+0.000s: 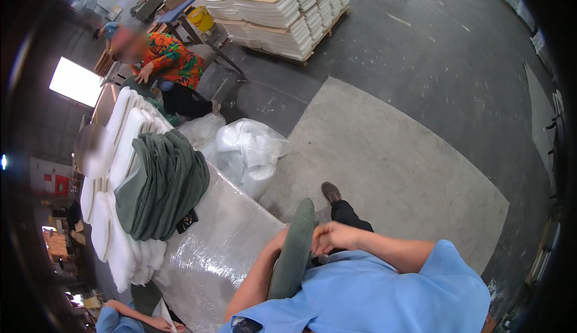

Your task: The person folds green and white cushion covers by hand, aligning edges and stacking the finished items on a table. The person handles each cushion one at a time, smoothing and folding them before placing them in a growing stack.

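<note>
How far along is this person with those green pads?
Done: a stack of green pads already leans on the wrapped table, beside white pads. In hand: one green pad, held on edge by the right hand; the left hand is hidden behind it. What remains can't be told.

Plastic-wrapped worktable (pixel 222 243) running from centre toward seven o'clock, stack of grey-green foam pads (pixel 165 186) on its ten o'clock end, white foam pieces (pixel 114 237) piled beside them at nine o'clock, a small black object (pixel 188 220) at the stack's foot.
</note>
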A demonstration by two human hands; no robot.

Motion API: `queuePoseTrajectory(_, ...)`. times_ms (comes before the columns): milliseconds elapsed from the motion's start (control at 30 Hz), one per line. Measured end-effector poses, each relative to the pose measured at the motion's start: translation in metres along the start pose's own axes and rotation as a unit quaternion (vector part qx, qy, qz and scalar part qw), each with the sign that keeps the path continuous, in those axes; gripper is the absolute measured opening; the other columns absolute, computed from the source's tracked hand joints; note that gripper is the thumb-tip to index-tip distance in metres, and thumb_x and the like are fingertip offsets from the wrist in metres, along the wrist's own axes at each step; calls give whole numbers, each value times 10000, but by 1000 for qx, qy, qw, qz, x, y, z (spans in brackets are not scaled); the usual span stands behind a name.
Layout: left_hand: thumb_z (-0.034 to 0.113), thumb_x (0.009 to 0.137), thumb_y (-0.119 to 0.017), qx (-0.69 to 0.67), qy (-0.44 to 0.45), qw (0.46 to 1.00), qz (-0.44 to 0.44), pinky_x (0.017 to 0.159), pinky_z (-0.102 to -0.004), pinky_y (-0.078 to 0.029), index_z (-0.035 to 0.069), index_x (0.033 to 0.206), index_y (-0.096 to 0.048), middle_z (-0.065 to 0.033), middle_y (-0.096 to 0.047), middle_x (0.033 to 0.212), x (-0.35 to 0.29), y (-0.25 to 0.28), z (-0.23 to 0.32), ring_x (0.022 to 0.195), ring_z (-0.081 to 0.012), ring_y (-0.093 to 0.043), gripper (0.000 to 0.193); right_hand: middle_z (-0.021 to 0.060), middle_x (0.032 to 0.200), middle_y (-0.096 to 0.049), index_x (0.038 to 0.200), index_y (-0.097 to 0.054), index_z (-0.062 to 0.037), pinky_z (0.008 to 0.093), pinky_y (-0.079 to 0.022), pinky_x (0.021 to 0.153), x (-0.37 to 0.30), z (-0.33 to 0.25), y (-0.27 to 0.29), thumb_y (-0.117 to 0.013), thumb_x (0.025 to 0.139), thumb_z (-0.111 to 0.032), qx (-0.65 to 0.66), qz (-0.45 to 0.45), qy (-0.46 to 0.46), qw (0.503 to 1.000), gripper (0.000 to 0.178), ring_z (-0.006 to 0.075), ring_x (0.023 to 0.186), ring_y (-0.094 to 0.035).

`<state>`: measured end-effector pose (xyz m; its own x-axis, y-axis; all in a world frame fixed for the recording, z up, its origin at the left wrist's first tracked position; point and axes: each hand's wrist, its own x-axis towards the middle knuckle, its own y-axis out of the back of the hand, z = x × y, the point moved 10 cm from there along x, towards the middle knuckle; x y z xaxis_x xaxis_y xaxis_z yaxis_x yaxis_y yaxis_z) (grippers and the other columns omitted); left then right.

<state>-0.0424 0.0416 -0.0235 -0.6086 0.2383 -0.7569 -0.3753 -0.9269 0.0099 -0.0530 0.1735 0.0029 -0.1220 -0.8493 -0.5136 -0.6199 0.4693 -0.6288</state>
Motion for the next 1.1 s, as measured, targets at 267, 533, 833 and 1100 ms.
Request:
queuePoseTrajectory(267, 661, 1095, -255, 98, 98, 984, 113, 1172, -439, -403, -98, 1397, -619, -326, -621, 1426, -2, 42, -18, 1403, -405, -559, 894, 31, 1154, -720, 1194, -690, -105, 409, -535, 905, 59, 3, 46, -491, 1108, -537, 231, 78, -48, 969, 483, 185, 1003, -670)
queuePoseTrajectory(533, 546, 1088, -469, 226, 27, 960, 161, 1008, -443, -499, -58, 1229, -714, -264, -744, 1162, 22, 39, 15, 1144, -374, -699, 667, 59, 983, -746, 1043, -707, -79, 404, -581, 855, 65, 19, 86, -636, 1075, -404, 240, 136, -80, 958, 334, 199, 883, -708)
queuePoseTrajectory(833, 395, 1042, -653, 36, 101, 988, 109, 799, -353, -523, -22, 1093, -747, -99, -748, 1000, 77, 35, -11, 885, -164, -656, 431, 30, 967, -752, 1024, -710, -79, 355, -601, 829, 83, 37, 129, -676, 1062, -346, 248, 22, -137, 959, 272, 154, 861, -723)
queuePoseTrajectory(1100, 506, 1000, -677, 86, 96, 986, 109, 802, -377, -526, -13, 1077, -750, -148, -749, 966, 78, 51, -6, 880, -213, -682, 530, -2, 965, -754, 1034, -723, -81, 309, -605, 817, 96, 25, 128, -722, 1037, -262, 177, -62, -182, 965, 181, 121, 889, -735)
